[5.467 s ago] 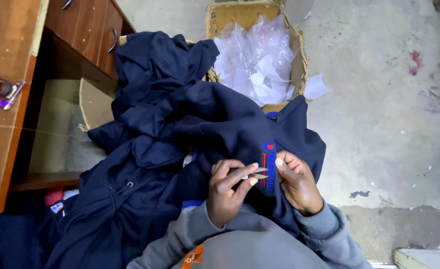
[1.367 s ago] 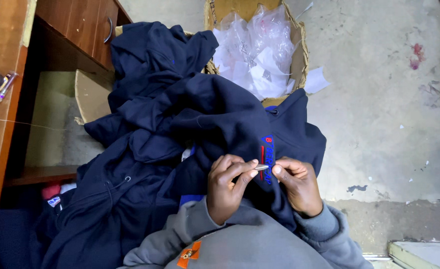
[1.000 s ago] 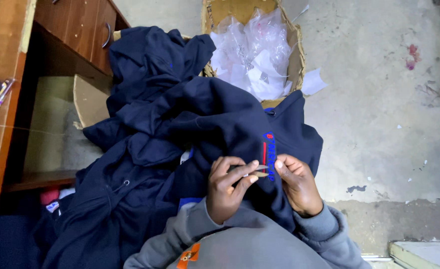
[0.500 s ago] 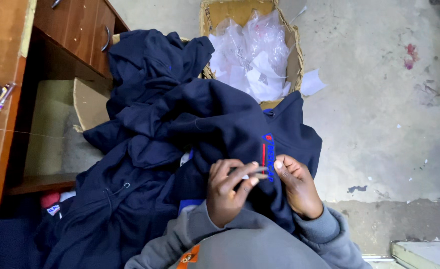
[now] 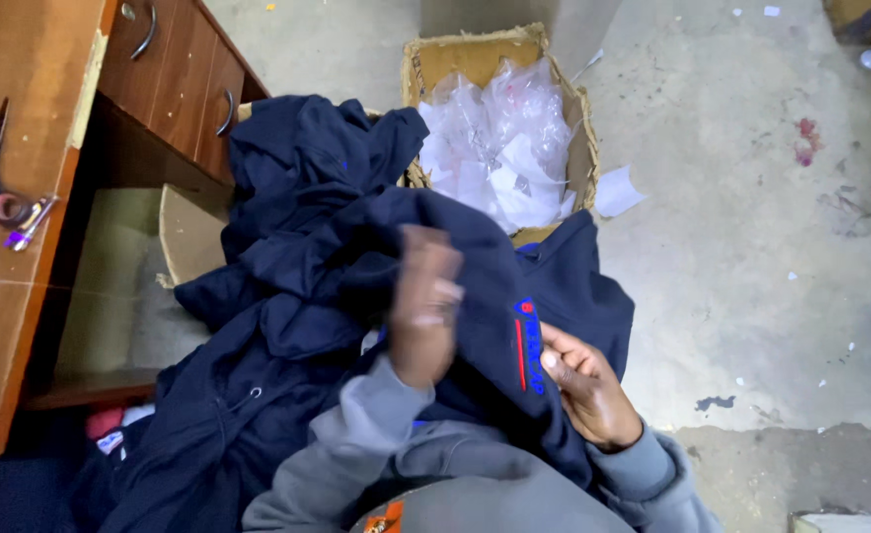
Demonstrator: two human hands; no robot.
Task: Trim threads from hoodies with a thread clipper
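Currently, status by item:
Garment: dark navy jacket (image 5: 337,296) heaped across the lap, with a red-and-blue badge (image 5: 526,345) facing up.
Right hand (image 5: 583,390): fingers pinch the cloth just beside the badge.
Left hand (image 5: 423,301): raised above the cloth, blurred; grip cannot be told.
Surroundings: cardboard box (image 5: 475,54) of clear plastic bags beyond the jacket; wooden desk (image 5: 21,296) at left.

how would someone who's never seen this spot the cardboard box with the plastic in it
Start at the wooden desk on the left and look right, past the heap of dark blue jackets. The cardboard box stands on the concrete floor just beyond it. It alone is open-topped and stuffed with crumpled clear plastic bags.
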